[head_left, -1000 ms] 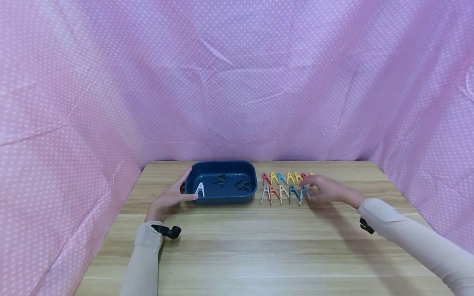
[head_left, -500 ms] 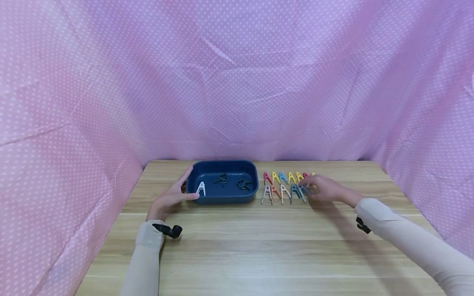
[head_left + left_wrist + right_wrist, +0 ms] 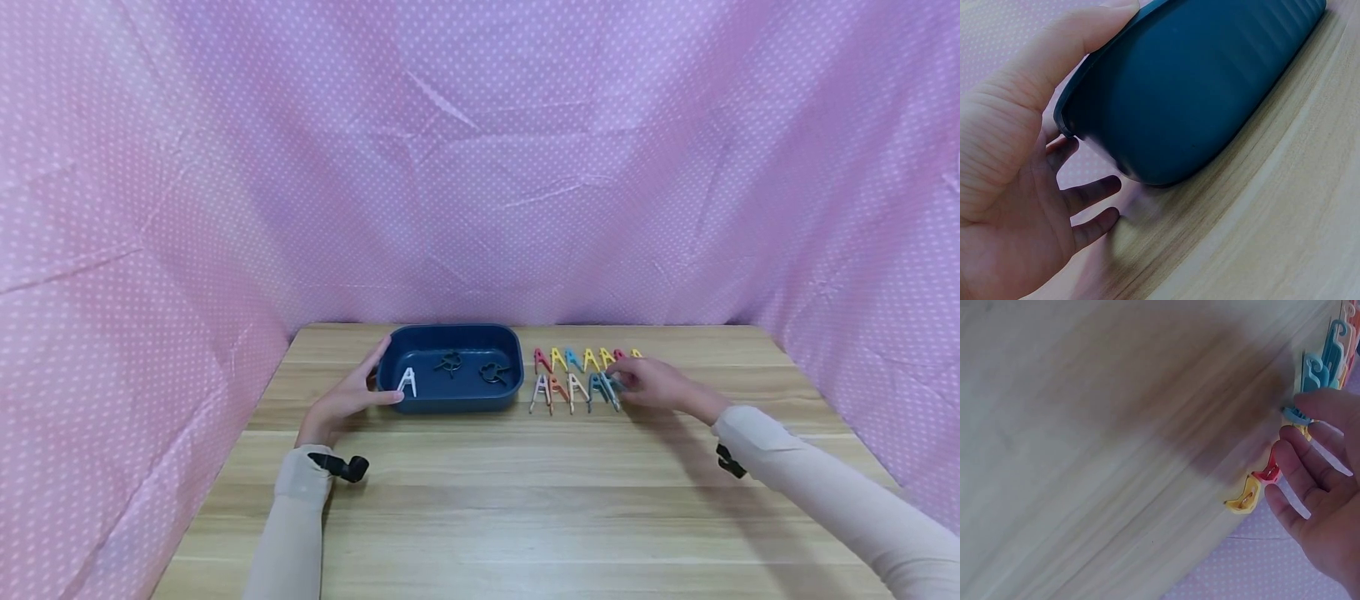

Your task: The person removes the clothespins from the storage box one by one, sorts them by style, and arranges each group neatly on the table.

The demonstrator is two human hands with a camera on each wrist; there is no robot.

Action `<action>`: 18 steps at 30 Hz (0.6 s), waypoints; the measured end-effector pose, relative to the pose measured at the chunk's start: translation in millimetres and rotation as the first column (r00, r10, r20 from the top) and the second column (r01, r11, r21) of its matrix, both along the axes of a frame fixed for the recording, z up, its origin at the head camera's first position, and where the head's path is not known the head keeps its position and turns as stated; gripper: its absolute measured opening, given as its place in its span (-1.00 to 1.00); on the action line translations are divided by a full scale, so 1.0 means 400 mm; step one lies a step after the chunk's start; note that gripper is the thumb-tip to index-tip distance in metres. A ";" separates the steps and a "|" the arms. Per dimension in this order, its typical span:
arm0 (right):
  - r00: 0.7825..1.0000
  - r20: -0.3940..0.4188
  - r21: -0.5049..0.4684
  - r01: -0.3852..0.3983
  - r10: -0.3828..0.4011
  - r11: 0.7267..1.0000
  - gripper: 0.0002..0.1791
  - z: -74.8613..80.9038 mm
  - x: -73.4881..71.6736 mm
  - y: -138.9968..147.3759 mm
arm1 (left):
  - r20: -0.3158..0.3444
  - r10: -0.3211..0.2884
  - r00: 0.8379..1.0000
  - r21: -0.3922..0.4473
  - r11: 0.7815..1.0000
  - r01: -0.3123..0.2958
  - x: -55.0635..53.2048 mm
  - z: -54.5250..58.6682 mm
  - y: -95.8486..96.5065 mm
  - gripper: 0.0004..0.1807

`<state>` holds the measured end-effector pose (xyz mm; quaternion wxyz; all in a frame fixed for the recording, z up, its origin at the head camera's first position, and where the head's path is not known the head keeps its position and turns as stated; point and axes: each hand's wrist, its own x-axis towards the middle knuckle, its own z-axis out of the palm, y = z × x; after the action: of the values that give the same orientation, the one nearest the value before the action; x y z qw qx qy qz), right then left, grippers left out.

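Note:
In the head view my left hand (image 3: 348,400) holds the left end of a dark blue rectangular basin (image 3: 457,406), thumb on its front rim and index finger at the back corner. The left wrist view shows the other fingers loose, off the wall. My right hand (image 3: 656,385) is at the right end of the front row of clothespins, pinching a blue clothespin (image 3: 1297,415) between thumb and index finger. That clothespin leans close beside another blue clothespin (image 3: 595,388). Part of it is hidden by my fingertips.
A white clothespin (image 3: 407,382) and two dark green clips (image 3: 450,362) lie in the basin. Left of my right hand, the front row includes an orange clothespin (image 3: 557,390). Behind it runs a row with a yellow clothespin (image 3: 558,359). A pink dotted curtain (image 3: 480,208) hangs behind the table.
The rightmost blue clothespin of the front row has shifted left against its neighbour, and my right hand has moved slightly left with it. My left hand stays at the basin.

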<state>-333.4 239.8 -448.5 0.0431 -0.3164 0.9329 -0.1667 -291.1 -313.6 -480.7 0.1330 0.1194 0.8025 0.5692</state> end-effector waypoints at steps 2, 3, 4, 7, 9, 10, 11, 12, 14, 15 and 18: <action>1.000 0.006 0.001 0.017 -0.017 1.000 -0.60 -0.001 0.003 -0.003 | -0.012 -0.008 1.000 -0.001 1.000 0.008 -0.001 -0.001 -0.001 0.19; 1.000 0.007 0.001 0.022 -0.022 1.000 -0.60 -0.001 0.005 -0.004 | -0.019 -0.014 1.000 -0.003 1.000 0.014 -0.002 -0.001 -0.001 0.19; 1.000 0.008 0.002 0.029 -0.029 1.000 -0.60 -0.002 0.007 -0.005 | -0.021 -0.014 1.000 0.000 1.000 0.014 -0.002 -0.001 -0.001 0.19; 0.999 0.006 0.000 0.048 -0.048 0.999 -0.59 -0.006 0.010 -0.007 | -0.031 -0.022 0.999 -0.008 1.000 0.022 -0.002 0.001 0.000 0.19; 0.998 0.007 0.000 0.060 -0.060 0.998 -0.58 -0.007 0.012 -0.007 | -0.038 -0.026 0.999 -0.013 1.000 0.026 -0.002 0.002 0.000 0.19; 0.998 0.010 0.000 0.067 -0.067 0.998 -0.58 -0.008 0.012 -0.006 | -0.040 -0.027 0.999 -0.014 1.000 0.027 -0.002 0.002 0.000 0.19; 0.998 0.013 -0.001 0.069 -0.069 0.998 -0.58 -0.007 0.013 -0.006 | -0.042 -0.028 0.999 -0.016 1.000 0.027 -0.002 0.002 0.000 0.19; 0.997 0.022 -0.003 0.078 -0.078 0.997 -0.58 -0.007 0.014 -0.006 | -0.042 -0.027 0.999 -0.017 1.000 0.026 -0.002 0.003 0.000 0.19; 0.995 0.038 -0.008 0.090 -0.090 0.996 -0.57 -0.007 0.015 -0.005 | -0.044 -0.025 0.999 -0.021 0.999 0.025 -0.001 0.004 0.001 0.19; 0.995 0.041 -0.011 0.089 -0.089 0.996 -0.57 -0.006 0.016 -0.004 | -0.044 -0.024 0.999 -0.021 1.000 0.023 -0.001 0.004 0.001 0.19; 0.995 0.044 -0.023 0.091 -0.090 0.996 -0.57 -0.008 0.018 -0.001 | -0.047 -0.023 0.999 -0.030 0.999 0.022 0.001 0.007 0.002 0.19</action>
<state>-326.2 239.4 -451.8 0.0516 -0.2708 0.9429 -0.1870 -290.8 -313.0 -477.9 0.1220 0.1400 0.8122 0.5530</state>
